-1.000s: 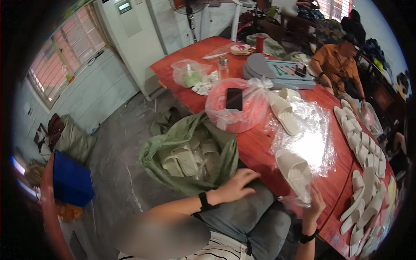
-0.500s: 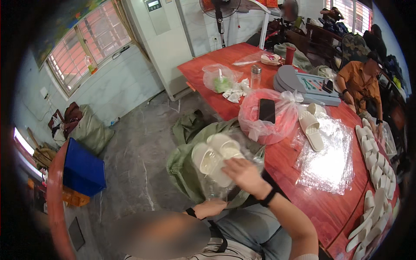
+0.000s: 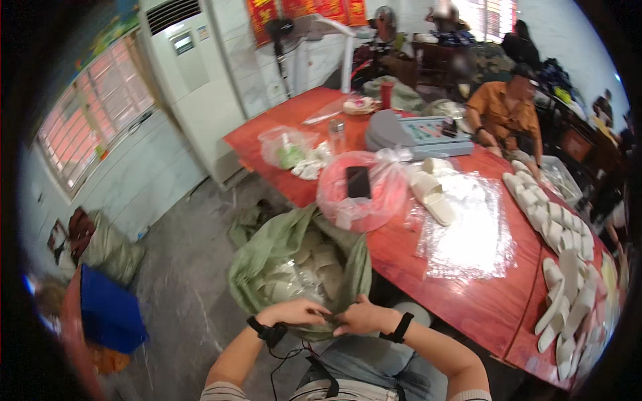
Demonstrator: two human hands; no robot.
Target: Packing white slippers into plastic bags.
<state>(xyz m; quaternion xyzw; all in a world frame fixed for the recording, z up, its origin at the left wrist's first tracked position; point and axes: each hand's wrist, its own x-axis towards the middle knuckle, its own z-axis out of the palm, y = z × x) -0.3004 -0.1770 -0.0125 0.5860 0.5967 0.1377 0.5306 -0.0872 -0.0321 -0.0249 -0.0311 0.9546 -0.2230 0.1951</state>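
My left hand (image 3: 294, 313) is at the near rim of the green sack (image 3: 251, 277), its fingers bent; they are small and partly hidden, so I can't tell whether that grip pinches the cloth. My right hand (image 3: 361, 315) held a bagged pair of slippers over the sack half a second ago; now its grip pinches the rim, just beside my left. The sack stands on the floor (image 3: 194, 267), woven, creased and slouching, its mouth open upward. Inside, pale slippers (image 3: 328, 277) lie heaped, some under shiny clear plastic. To the right, the red tabletop (image 3: 455, 301) carries a pink bag (image 3: 341, 207), flat clear bags (image 3: 461, 247) and rows of cream slippers (image 3: 552, 214).
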